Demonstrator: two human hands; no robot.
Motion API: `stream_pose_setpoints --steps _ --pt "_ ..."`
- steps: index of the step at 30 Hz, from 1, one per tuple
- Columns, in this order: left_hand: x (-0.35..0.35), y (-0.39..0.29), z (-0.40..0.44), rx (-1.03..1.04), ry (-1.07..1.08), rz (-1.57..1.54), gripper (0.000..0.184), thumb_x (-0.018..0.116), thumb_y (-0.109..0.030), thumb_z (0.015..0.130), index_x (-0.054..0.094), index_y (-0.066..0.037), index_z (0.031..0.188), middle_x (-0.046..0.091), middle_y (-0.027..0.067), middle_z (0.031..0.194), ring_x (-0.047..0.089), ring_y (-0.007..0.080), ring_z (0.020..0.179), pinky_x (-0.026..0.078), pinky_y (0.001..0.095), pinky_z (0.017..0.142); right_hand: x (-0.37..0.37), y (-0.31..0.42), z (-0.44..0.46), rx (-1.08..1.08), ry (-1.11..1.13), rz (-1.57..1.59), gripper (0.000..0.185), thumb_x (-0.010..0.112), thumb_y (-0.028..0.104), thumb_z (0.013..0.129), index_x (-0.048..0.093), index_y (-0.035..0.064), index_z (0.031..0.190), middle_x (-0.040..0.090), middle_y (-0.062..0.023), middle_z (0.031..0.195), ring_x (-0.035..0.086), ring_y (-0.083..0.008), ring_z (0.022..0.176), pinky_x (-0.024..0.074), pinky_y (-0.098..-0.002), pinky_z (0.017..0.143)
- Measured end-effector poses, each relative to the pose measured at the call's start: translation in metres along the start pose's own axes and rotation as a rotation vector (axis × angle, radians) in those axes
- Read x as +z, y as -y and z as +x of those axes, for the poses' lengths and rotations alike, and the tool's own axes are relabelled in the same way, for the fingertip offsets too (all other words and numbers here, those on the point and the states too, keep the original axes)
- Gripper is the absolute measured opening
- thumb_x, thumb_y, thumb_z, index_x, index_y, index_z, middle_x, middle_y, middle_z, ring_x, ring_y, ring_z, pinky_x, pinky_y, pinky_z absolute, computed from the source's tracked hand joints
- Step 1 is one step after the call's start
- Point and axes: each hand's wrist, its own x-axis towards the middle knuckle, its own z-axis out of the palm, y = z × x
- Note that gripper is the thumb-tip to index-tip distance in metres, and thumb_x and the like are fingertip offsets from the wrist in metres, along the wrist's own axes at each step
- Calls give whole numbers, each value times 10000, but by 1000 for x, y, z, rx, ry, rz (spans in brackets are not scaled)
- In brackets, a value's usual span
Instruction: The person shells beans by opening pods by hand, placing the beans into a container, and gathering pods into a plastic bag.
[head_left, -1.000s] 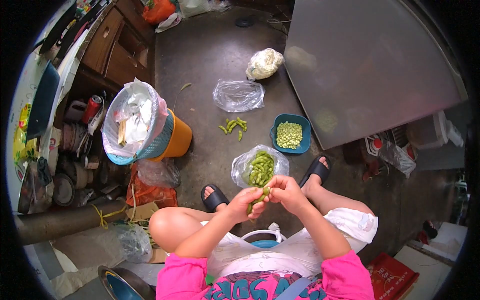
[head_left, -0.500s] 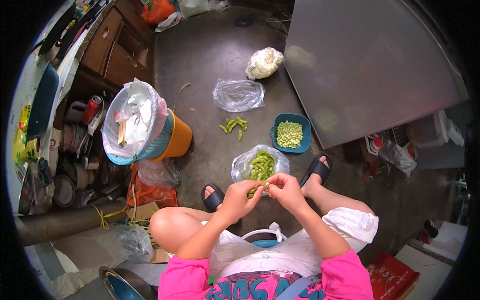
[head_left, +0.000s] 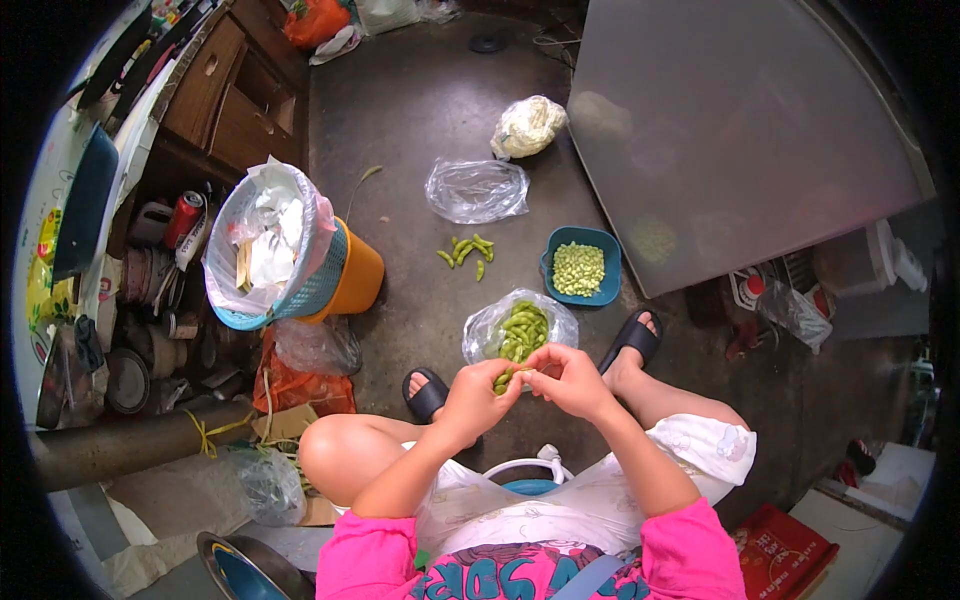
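My left hand [head_left: 476, 394] is closed round a green soybean pod [head_left: 502, 381], part of which shows between the fingers. My right hand [head_left: 570, 383] pinches at the near end of this pod, fingertips almost meeting those of the left. What lies right under the right fingertips is too small to make out. Just beyond both hands, a clear plastic bag [head_left: 483, 332] lies open with many soybean pods [head_left: 525, 328] in it. A blue square bowl [head_left: 611, 284] behind it to the right holds shelled beans [head_left: 578, 268]. Several loose pods [head_left: 465, 250] lie on the floor.
An empty-looking clear bag [head_left: 478, 190] and a bagged pale bundle [head_left: 530, 127] lie farther off. To the left stands a lined blue waste basket [head_left: 300, 300] against an orange bucket [head_left: 358, 275]. A large grey panel [head_left: 740, 130] bounds the right. Sandalled feet flank the pod bag.
My fingertips have shifted slightly on the pod; the pale bit seen at the right fingertips before is now hidden. The bags, bowl and loose pods have stayed put.
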Motion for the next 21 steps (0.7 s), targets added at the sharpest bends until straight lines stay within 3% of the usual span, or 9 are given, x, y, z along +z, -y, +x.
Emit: stream_pose_setpoints --steps 2,11,17,21 --pt "2 1 -2 9 0 40 140 608 -112 743 609 -2 829 610 145 739 599 247 654 459 304 592 -1 1 0 35 14 11 121 612 87 757 563 8 835 589 -22 704 543 -65 582 433 -196 510" --pt "1 1 -3 52 72 107 190 621 -130 740 603 14 863 608 164 761 603 278 681 463 322 603 -2 -18 6 -59 -133 -47 120 597 31 709 573 -19 815 599 -38 674 570 -83 589 464 -219 544" --pt "-5 3 -3 -52 152 -50 200 617 -140 763 594 26 872 609 118 706 573 168 609 446 279 564 -1 13 -4 -266 -84 -476 118 580 14 692 579 -24 803 602 -92 673 584 -108 580 463 -253 542" --pt "-4 3 -4 -265 218 -272 211 597 -160 797 587 6 928 599 69 697 530 97 580 419 224 520 -2 1 -1 -355 -146 -602 149 532 11 722 597 -8 855 606 -87 675 584 -128 581 468 -260 549"
